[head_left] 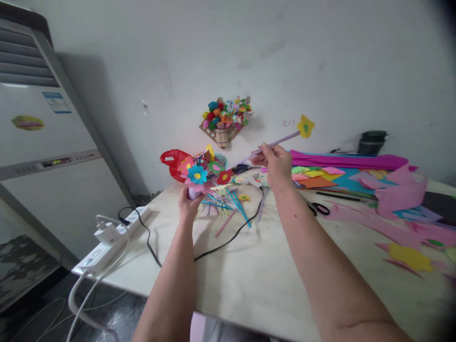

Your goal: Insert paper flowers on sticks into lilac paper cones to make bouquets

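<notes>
My left hand (pixel 188 202) is wrapped round a small pale cup (pixel 194 192) that holds a bunch of coloured paper flowers (pixel 203 172), near the table's far left corner. My right hand (pixel 276 164) is raised above the table and pinches a purple straw stem (pixel 274 143) with a yellow paper flower (pixel 305 126) at its far tip. That stem slants up to the right, apart from the bunch. Loose coloured straws (pixel 228 206) lie fanned on the table between the two hands.
A white table (pixel 249 270) stands against the wall. Scissors (pixel 318 208), foam sheets (pixel 320 175) and pink paper scraps (pixel 392 204) lie at right. A power strip (pixel 114 235) with black cable sits at the left edge. A flower basket (pixel 224 121) hangs on the wall; an air conditioner (pixel 46 142) stands left.
</notes>
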Demonstrator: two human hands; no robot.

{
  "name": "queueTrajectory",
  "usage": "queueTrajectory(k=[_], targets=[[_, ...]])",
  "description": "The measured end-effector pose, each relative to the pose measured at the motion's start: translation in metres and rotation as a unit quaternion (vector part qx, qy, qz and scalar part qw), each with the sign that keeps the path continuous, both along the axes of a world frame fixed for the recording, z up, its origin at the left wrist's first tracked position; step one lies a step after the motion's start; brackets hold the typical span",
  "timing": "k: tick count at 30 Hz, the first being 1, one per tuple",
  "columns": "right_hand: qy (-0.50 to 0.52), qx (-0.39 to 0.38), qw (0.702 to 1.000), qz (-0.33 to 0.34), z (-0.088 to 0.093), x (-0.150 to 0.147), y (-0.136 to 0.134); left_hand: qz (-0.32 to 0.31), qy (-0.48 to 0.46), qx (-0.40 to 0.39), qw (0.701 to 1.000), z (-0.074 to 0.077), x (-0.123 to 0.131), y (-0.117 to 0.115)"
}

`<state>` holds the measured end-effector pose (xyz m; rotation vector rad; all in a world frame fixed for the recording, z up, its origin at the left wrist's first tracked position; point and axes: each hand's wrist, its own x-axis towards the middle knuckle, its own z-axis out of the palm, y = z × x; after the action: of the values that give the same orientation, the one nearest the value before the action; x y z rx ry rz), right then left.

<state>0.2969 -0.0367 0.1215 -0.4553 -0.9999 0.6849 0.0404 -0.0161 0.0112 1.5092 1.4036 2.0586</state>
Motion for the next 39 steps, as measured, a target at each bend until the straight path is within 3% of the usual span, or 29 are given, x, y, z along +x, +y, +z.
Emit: queueTrajectory(k=[6,11,17,27,33,39], targets=[[0.017,0.010,0.999,-0.029,0.007,0.001,-0.005,-0.015,-0.001,-0.006,1.000,-0.003,-0.001,0.004],[-0.055,0.013,0.998,-0.041,0.010,-0.012,-0.016,-0.018,0.013,-0.029,0.999,-0.001,0.000,0.001],[-0.127,0.044,0.989,-0.068,0.006,-0.027,-0.019,-0.020,0.033,-0.027,0.999,-0.001,0.001,0.000],[-0.209,0.017,0.972,-0.108,-0.002,-0.034,-0.015,-0.007,0.054,-0.041,0.998,-0.004,-0.001,0.005],[-0.213,0.075,0.960,-0.166,-0.001,-0.036,-0.017,0.010,0.064,-0.054,0.996,-0.007,-0.004,0.008],[-0.255,0.117,0.951,-0.128,-0.001,-0.040,-0.024,0.035,0.057,-0.056,0.996,-0.008,-0.005,0.009]])
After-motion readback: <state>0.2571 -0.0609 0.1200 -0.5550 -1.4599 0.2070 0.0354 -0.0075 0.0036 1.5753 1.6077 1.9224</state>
